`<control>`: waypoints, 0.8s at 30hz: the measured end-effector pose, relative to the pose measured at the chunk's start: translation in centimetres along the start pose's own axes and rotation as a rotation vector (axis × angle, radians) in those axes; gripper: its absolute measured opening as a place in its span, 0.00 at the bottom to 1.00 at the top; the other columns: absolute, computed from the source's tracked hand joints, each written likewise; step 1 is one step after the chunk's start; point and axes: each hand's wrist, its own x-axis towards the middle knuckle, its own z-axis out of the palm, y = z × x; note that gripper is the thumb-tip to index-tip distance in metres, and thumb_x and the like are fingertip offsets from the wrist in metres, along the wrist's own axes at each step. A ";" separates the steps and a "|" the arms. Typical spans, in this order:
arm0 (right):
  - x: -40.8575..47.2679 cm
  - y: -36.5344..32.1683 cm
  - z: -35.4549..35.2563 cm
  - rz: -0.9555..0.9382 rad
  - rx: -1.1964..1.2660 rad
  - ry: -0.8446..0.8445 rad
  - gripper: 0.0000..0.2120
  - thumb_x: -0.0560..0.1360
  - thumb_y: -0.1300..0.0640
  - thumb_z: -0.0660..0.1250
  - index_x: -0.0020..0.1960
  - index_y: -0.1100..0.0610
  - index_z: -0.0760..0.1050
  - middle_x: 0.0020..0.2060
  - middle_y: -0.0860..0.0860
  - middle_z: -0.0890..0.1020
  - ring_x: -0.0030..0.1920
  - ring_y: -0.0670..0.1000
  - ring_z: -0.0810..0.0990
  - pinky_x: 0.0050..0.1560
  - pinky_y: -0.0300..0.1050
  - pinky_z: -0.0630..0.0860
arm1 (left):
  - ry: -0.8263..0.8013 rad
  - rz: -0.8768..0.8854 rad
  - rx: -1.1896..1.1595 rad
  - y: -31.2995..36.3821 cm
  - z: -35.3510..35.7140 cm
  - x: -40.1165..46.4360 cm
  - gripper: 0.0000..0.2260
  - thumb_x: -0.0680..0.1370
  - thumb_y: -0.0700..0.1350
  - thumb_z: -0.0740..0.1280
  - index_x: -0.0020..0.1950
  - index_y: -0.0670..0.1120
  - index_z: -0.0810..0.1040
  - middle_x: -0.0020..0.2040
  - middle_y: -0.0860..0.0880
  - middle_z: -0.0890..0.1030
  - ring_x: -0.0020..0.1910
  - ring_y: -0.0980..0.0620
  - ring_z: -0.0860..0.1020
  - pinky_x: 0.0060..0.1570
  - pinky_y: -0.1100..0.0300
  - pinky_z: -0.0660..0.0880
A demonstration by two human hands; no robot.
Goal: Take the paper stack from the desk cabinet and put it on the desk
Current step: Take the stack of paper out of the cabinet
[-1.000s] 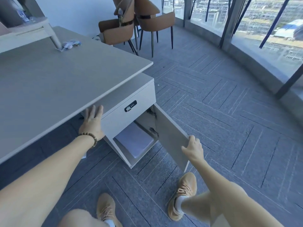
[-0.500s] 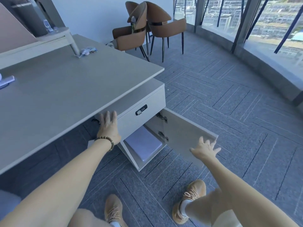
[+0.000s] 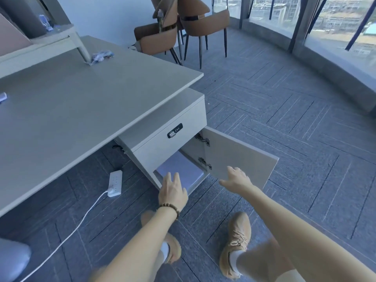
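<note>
A white paper stack (image 3: 184,169) lies flat on the floor of the low desk cabinet (image 3: 162,147), under a drawer with a black lock. The cabinet door (image 3: 240,157) stands swung wide to the right. My left hand (image 3: 173,189), with a bead bracelet at the wrist, hovers open just in front of the stack's near edge. My right hand (image 3: 236,179) is open with spread fingers, in front of the door's lower edge and right of the stack. Neither hand holds anything. The grey desk (image 3: 81,110) spreads above and to the left.
A white power strip (image 3: 115,183) with its cable lies on the carpet under the desk. Two brown chairs (image 3: 179,31) stand beyond the desk's far corner. A raised shelf (image 3: 40,45) and small items sit at the desk's back. Windows curve along the right.
The door has swung fully wide. My left hand left the cabinet's side and came down in front of the paper stack. My right hand let go of the door and moved toward the opening.
</note>
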 end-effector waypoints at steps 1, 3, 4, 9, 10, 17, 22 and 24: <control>1.1 -0.4 0.5 -0.014 -0.002 -0.015 0.26 0.74 0.44 0.63 0.67 0.57 0.66 0.65 0.58 0.71 0.65 0.60 0.70 0.63 0.55 0.70 | -0.027 -0.018 -0.026 -0.2 1.1 0.8 0.27 0.79 0.46 0.63 0.77 0.43 0.60 0.77 0.39 0.61 0.72 0.42 0.70 0.61 0.50 0.77; 3.7 -1.1 1.8 -0.028 0.017 -0.043 0.26 0.75 0.45 0.62 0.68 0.57 0.65 0.65 0.59 0.71 0.63 0.61 0.71 0.62 0.55 0.72 | -0.096 -0.052 -0.100 -0.6 3.4 3.0 0.27 0.79 0.46 0.63 0.76 0.42 0.60 0.75 0.40 0.65 0.69 0.42 0.73 0.60 0.50 0.77; 5.2 -1.4 2.5 -0.032 0.033 -0.055 0.27 0.75 0.45 0.62 0.69 0.57 0.64 0.65 0.59 0.71 0.63 0.61 0.72 0.62 0.56 0.73 | -0.141 -0.088 -0.172 -1.1 4.8 4.5 0.28 0.79 0.47 0.64 0.76 0.42 0.60 0.74 0.41 0.67 0.69 0.41 0.73 0.60 0.51 0.75; 13.3 -2.6 6.9 -0.058 0.122 -0.130 0.33 0.76 0.46 0.64 0.76 0.58 0.59 0.69 0.61 0.70 0.65 0.63 0.73 0.62 0.58 0.75 | -0.315 -0.353 -0.603 -3.8 12.6 12.4 0.25 0.73 0.53 0.67 0.66 0.42 0.73 0.63 0.38 0.79 0.59 0.37 0.78 0.55 0.51 0.75; 15.0 -2.7 7.9 -0.067 0.128 -0.146 0.32 0.76 0.46 0.64 0.75 0.58 0.60 0.68 0.61 0.70 0.63 0.63 0.74 0.60 0.58 0.76 | -0.322 -0.366 -0.620 -4.5 14.5 14.0 0.24 0.71 0.54 0.67 0.62 0.41 0.75 0.60 0.35 0.80 0.57 0.35 0.79 0.56 0.49 0.76; 26.2 -1.9 15.1 -0.054 0.157 -0.224 0.28 0.77 0.46 0.62 0.71 0.59 0.64 0.64 0.60 0.71 0.61 0.61 0.74 0.57 0.55 0.77 | -0.336 -0.568 -0.597 -7.7 22.8 21.7 0.27 0.69 0.51 0.69 0.52 0.27 0.73 0.32 0.48 0.69 0.31 0.48 0.68 0.30 0.58 0.64; 32.5 -1.2 19.8 -0.044 0.176 -0.220 0.30 0.78 0.45 0.63 0.74 0.60 0.62 0.68 0.61 0.70 0.66 0.61 0.72 0.63 0.56 0.73 | -0.288 -0.714 -0.691 -10.0 27.6 26.1 0.28 0.70 0.51 0.70 0.61 0.32 0.72 0.42 0.42 0.77 0.39 0.44 0.73 0.40 0.54 0.70; 34.5 -1.3 21.5 -0.061 0.142 -0.200 0.30 0.78 0.45 0.62 0.74 0.60 0.61 0.70 0.61 0.68 0.68 0.62 0.70 0.66 0.58 0.72 | -0.265 -0.753 -0.722 -10.6 28.8 27.9 0.27 0.75 0.48 0.69 0.68 0.35 0.69 0.61 0.36 0.78 0.53 0.40 0.78 0.50 0.49 0.73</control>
